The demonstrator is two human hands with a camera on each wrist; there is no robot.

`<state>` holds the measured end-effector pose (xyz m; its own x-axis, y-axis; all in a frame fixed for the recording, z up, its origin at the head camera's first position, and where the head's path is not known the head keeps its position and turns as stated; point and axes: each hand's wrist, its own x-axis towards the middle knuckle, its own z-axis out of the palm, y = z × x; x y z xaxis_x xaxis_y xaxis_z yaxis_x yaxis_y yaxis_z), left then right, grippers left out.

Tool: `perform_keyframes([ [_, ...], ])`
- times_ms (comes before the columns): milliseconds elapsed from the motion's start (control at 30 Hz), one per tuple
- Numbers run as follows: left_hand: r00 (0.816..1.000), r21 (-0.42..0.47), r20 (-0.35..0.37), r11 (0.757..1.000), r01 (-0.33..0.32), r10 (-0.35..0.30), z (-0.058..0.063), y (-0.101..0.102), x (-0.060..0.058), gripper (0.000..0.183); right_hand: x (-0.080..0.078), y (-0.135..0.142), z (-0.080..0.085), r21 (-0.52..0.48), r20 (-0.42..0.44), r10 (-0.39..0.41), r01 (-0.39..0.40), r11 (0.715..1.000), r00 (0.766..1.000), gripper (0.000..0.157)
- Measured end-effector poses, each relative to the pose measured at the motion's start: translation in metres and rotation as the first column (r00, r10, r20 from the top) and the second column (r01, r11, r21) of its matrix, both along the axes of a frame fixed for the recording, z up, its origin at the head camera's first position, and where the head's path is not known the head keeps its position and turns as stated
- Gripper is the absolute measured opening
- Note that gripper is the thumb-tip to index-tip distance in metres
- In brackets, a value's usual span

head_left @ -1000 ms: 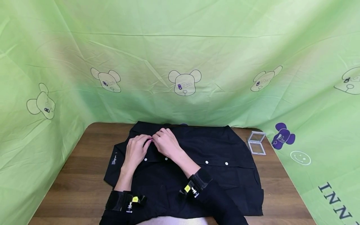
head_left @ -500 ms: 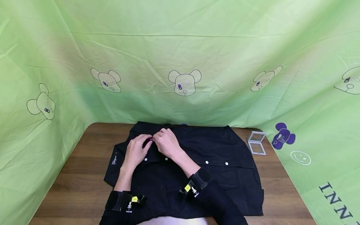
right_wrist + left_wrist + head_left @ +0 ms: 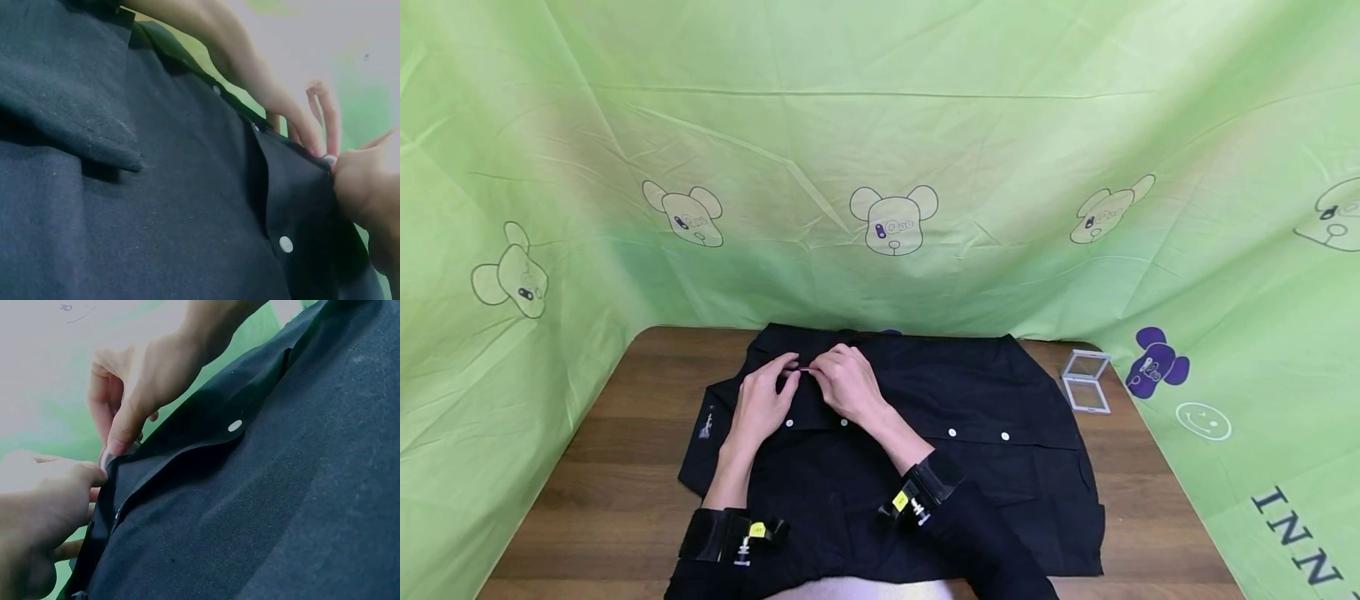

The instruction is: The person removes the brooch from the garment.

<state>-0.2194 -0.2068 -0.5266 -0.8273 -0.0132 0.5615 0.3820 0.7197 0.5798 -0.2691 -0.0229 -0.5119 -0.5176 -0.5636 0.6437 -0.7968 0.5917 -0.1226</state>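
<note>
Near far edge of shirt (image 3: 970, 387) | right hand (image 3: 850, 386) pinches thin pink item (image 3: 805, 368) | left hand (image 3: 761, 403): grip unclear | tabletop (image 3: 606, 479) wider leftward

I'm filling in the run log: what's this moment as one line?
right hand: pinches thin reddish item | left hand: beside it, grip unclear | black garment: spread on wooden table

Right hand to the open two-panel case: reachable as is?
Probably yes: only black shirt and tabletop lie between right hand and case, but that hand appears to pinch a thin pinkish thing and may need freeing.
</note>
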Motion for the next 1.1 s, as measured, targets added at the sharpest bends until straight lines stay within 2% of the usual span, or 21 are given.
perform_keyframes([
  [133, 1.000, 0.026, 0.015, 1.000, -0.003, 0.003, -0.002, 0.000, -0.001, 0.034, 0.000, -0.001, -0.004, -0.061, 0.031, 0.004, -0.002, 0.998, 0.999, 0.009],
  [433, 0.999, 0.075, 0.046, 0.997, -0.005, 0.001, -0.003, -0.001, -0.001, 0.043, -0.001, -0.005, -0.011, -0.156, 0.045, 0.015, -0.008, 0.988, 0.999, 0.008],
  [733, 0.997, 0.098, 0.073, 0.995, -0.020, 0.013, -0.004, -0.002, 0.000, 0.035, 0.000, -0.009, -0.014, -0.281, 0.118, 0.033, 0.001, 0.960, 0.993, 0.005],
  [933, 0.995, 0.110, 0.096, 0.994, -0.026, 0.015, -0.005, -0.003, -0.001, 0.030, -0.001, -0.011, -0.017, -0.369, 0.219, 0.053, 0.033, 0.929, 0.974, 0.005],
  [1100, 0.998, 0.101, 0.064, 0.995, -0.023, 0.017, -0.006, -0.004, -0.003, 0.022, -0.001, -0.011, -0.017, -0.402, 0.293, 0.064, 0.063, 0.913, 0.954, 0.006],
])
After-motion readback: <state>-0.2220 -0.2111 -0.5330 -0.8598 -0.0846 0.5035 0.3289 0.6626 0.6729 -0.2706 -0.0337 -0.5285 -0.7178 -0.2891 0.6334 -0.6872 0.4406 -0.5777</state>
